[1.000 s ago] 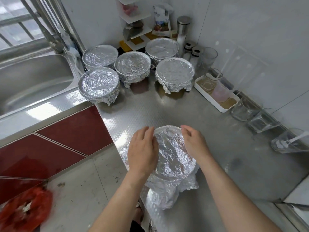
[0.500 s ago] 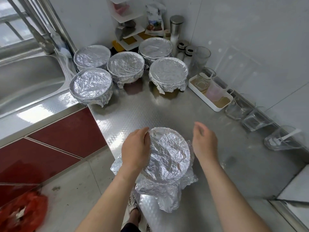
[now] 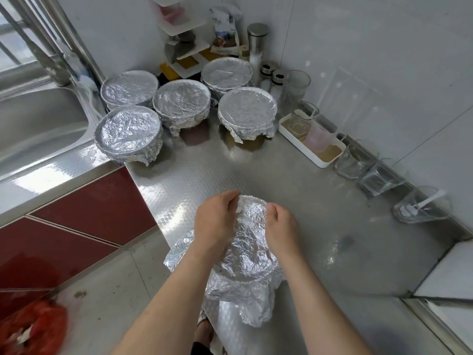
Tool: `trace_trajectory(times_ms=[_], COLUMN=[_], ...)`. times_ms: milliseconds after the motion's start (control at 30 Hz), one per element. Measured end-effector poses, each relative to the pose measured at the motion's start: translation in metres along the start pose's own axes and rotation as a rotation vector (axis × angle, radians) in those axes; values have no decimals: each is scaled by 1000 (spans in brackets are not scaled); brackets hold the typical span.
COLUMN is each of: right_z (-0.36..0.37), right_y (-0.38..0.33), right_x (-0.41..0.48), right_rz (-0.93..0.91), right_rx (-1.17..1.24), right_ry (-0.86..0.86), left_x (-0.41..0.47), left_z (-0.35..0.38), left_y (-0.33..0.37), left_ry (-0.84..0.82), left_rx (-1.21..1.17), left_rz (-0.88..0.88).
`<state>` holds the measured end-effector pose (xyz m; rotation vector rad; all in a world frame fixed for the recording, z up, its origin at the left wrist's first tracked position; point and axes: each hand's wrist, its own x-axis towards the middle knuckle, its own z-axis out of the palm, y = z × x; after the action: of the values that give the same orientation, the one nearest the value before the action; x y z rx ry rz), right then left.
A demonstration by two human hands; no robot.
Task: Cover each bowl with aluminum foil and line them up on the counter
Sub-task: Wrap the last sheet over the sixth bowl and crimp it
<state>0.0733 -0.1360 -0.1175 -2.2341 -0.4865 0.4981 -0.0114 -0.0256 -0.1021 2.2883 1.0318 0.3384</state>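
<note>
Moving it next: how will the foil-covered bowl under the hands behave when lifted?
The foil-covered bowl probably lifts rigidly; its loose foil skirt hangs crumpled, so likely floppy and snag-prone. The stretched top may dent under pressure.

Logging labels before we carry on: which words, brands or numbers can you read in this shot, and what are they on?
No text here is readable.
Printed pouch, far back: carries print and a picture, too blurred to read.
Black-lidded shakers: no label legible.
Foil: plain, no marks visible.
</note>
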Motion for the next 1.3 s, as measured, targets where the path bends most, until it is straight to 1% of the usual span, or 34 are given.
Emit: trace_trajectory(times_ms=[133,267,333,433,567,633,700,767,800,867,933,1000,1100,1233,1300], right_z=[3,-1,-2,1,3,5,5,0,-7,-22,-35,-36,-21,-11,-10], right_y=[3,-1,-4,-2,-4,-9,-16,-22,-24,-24,-16,-4,8,-6,-20], right_x=[4,4,8,16,27,30,32,35,36,31,21,7,-4,6,14], right_rz=[-1,-69,-104,-219,-265,-319,-343,-348,-333,-280,-145,-17,84,75,56], right_rx=[-44,-4,-17,-109,-327,-398,-346,-314,-297,-191,-45,15,12,10,-21], right_ry=[-28,-129,-167,-177,-230,-262,-339,-382,-352,-196,-56,-6,-28,-47,-51], left_x=[-1,8,12,12,3,-6,-13,-17,-19,-23,-30,-37,-40,-21,-9], left_z=[-1,-6,-9,-10,-7,-7,-7,-8,-9,-16,-22,-24,-24,-21,-21], left_y=[-1,-7,-11,-16,-25,-28,-30,-32,-34,-39,-41,-40,-38,-38,-37], left_ry=[6,-85,-132,-192,-121,-59,2,79,133,227,235,173,157,137,112], left_rx=[-1,75,53,13,-15,-6,-16,-25,-36,-66,-66,-11,36,-57,-92], left_rz=[-32,-61,-21,29,50,17,-52,-173,-249,-378,-448,-445,-397,-263,-264])
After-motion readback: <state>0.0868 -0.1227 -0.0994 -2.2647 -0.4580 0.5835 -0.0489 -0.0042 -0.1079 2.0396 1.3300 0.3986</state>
